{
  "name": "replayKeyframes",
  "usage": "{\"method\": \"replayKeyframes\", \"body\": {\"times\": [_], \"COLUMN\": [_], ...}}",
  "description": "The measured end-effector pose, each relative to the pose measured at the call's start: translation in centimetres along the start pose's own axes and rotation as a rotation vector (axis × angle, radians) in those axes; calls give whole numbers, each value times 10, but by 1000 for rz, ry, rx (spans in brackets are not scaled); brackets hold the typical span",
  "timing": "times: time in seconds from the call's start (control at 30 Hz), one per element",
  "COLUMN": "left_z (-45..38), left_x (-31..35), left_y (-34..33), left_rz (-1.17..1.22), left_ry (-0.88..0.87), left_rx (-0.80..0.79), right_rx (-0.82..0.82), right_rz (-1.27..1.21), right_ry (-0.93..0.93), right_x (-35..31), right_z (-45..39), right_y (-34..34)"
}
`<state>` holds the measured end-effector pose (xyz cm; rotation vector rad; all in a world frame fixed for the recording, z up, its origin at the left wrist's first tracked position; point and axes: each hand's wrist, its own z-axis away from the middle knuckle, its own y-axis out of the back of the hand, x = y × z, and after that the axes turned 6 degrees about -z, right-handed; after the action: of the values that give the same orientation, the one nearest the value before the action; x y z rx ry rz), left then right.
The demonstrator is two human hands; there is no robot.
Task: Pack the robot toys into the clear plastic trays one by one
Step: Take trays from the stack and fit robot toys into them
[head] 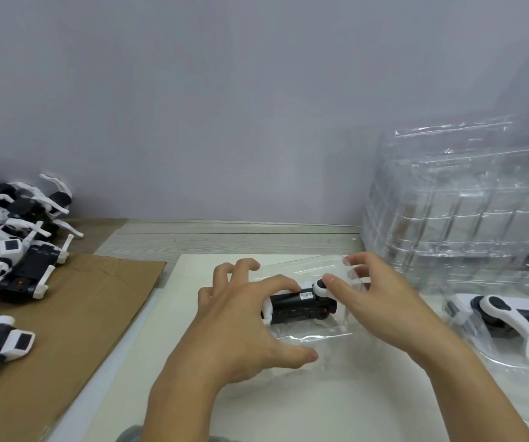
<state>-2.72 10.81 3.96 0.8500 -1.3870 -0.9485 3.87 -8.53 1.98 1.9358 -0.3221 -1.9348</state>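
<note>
Your left hand (241,317) and right hand (381,295), fingers spread and bent, press the black-and-white robot toy (301,304) into the clear tray (314,336) on the white board (288,403); unpacked toys (11,237) pile far left

Two bare hands and forearms enter from the bottom edge. Left hand (241,327) and right hand (381,298) wear no gloves, rings, watch or bands. Nails short, unpainted. No sleeves on the forearms. A bit of grey fabric (135,434) shows at the bottom edge by the left forearm, blurry.
</note>
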Motion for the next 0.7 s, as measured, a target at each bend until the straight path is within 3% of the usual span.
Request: {"method": "replayKeyframes", "body": {"times": [0.1, 0.3, 0.43, 0.7], "left_z": [0, -6, -7, -10], "left_x": [-1, 2, 2, 3], "left_y": [1, 0, 0, -1], "left_rz": [-12, -100, -112, -173], "left_ry": [-29, -128, -137, -151], "left_rx": [65, 438, 606, 690], "right_rx": [44, 170, 200, 137], "right_rz": [-91, -355, -451, -569], "right_ry": [48, 195, 225, 216], "right_x": [-1, -11, -11, -8], "right_z": [0, 1, 2, 1], "right_y": [0, 1, 3, 3]}}
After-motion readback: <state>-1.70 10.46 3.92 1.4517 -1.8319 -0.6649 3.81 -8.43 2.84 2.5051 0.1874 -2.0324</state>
